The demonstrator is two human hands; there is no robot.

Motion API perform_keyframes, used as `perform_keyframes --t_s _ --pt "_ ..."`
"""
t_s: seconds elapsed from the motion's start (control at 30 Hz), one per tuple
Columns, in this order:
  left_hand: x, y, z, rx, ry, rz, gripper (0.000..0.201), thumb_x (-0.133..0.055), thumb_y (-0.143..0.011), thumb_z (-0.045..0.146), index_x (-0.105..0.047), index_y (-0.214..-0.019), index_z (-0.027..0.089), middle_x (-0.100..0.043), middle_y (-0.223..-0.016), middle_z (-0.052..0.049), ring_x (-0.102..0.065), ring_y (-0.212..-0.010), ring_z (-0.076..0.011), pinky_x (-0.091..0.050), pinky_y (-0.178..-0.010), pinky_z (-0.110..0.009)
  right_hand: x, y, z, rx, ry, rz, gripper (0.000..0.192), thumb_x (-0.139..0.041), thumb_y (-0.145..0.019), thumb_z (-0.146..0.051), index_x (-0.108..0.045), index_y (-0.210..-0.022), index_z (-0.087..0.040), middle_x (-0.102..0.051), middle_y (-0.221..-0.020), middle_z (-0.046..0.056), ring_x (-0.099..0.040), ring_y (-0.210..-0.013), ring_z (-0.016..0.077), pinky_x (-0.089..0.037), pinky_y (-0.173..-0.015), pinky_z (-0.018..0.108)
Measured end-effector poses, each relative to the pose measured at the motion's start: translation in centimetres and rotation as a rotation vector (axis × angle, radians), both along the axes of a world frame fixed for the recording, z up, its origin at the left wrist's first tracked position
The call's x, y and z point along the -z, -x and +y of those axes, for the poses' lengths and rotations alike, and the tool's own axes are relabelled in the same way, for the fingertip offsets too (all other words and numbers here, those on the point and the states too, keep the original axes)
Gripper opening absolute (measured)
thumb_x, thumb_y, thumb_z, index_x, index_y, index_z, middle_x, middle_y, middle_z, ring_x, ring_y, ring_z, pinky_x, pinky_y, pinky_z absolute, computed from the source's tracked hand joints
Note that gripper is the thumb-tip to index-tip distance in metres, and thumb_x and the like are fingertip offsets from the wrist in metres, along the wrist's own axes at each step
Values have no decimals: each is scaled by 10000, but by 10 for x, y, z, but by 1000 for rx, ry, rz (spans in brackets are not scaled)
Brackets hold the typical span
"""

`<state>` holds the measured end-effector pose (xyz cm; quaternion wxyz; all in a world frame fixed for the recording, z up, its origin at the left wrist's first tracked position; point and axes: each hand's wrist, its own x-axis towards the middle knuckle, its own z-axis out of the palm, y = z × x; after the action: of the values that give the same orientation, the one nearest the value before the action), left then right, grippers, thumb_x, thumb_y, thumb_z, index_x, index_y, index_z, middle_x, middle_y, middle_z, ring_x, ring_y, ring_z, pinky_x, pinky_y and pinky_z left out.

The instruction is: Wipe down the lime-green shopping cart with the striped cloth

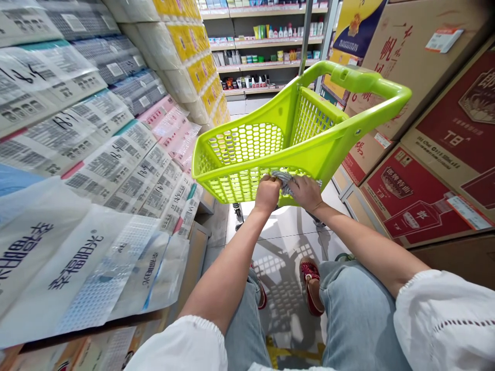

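Note:
A lime green plastic shopping basket (270, 149) on wheels is tilted on its side in front of me, its open mouth facing left and its handle (359, 80) up at the right. My left hand (266, 193) grips the basket's near rim. Right beside it, my right hand (307, 193) presses a grey-white cloth (285, 180) against that same rim. The basket looks empty inside.
Stacked packs of tissue paper (96, 154) fill the left side. Brown and red cartons (425, 170) are piled on the right. Shelves of small bottles (266, 56) stand at the aisle's far end. My feet in red shoes (309, 283) rest on the tiled floor.

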<state>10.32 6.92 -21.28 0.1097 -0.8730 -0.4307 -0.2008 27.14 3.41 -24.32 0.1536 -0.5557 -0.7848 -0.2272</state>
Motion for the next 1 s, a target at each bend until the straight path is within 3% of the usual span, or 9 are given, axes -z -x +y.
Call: perform_keyframes --t_s 0.13,0.23,0.37,0.5,0.6,0.7,0.8,1.0 --pt "0 0 0 -3 9 1 402 -448 -863 97 -555 -1251 90 -686 -974 -135 -584 -960 -250 -456 -849 -336 35 -1 -6 -119 128 -131 306 -347 -941 -216 -607 -1099 -247 -616 -1147 66 -513 -937 208 -310 -742 338" --pt "0 1 -1 -6 23 23 412 -455 -863 99 -542 -1266 84 -685 -988 -136 -592 -958 -246 -451 -869 -335 36 -1 -6 -133 116 -158 305 -344 -945 -213 -600 -1109 -243 -614 -1147 64 -509 -939 208 -299 -743 339" --pt "-1 1 0 -2 26 8 382 -450 -879 106 -547 -1248 87 -685 -970 -131 -596 -936 -237 -447 -871 -338 0 -2 0 -45 13 -87 278 -385 -935 -269 -599 -1111 -247 -614 -1067 65 -489 -887 209 -292 -722 332" --pt "-2 1 0 5 27 -14 312 -388 -922 146 -599 -1150 112 -682 -883 -114 -590 -881 -232 -449 -814 -337 -46 -1 3 70 -165 70 305 -482 -885 -312 -579 -1169 -256 -576 -1134 80 -463 -921 218 -308 -763 336" --pt "-3 1 -1 15 29 -15 284 -374 -929 154 -630 -1049 128 -674 -852 -108 -582 -855 -225 -447 -801 -334 -58 -1 4 116 -255 138 331 -512 -861 -315 -567 -1184 -271 -550 -1188 72 -452 -962 230 -315 -800 343" --pt "-3 1 -3 22 28 -8 262 -390 -919 147 -642 -991 134 -669 -850 -105 -580 -844 -214 -448 -808 -325 -45 -2 5 124 -240 140 312 -495 -870 -322 -575 -1169 -275 -562 -1165 70 -457 -939 228 -317 -789 345" --pt "-2 0 -2 22 24 2 257 -405 -903 126 -653 -970 126 -667 -832 -106 -583 -856 -220 -452 -813 -324 -19 -4 4 97 -156 83 304 -442 -901 -312 -580 -1167 -266 -577 -1146 82 -468 -911 225 -313 -774 350" --pt "2 -2 0 14 13 -23 362 -432 -886 110 -575 -1218 97 -685 -932 -125 -607 -897 -218 -453 -864 -322 32 -1 -6 -62 115 -104 317 -329 -943 -229 -616 -1074 -259 -609 -1126 70 -496 -931 222 -306 -754 345"
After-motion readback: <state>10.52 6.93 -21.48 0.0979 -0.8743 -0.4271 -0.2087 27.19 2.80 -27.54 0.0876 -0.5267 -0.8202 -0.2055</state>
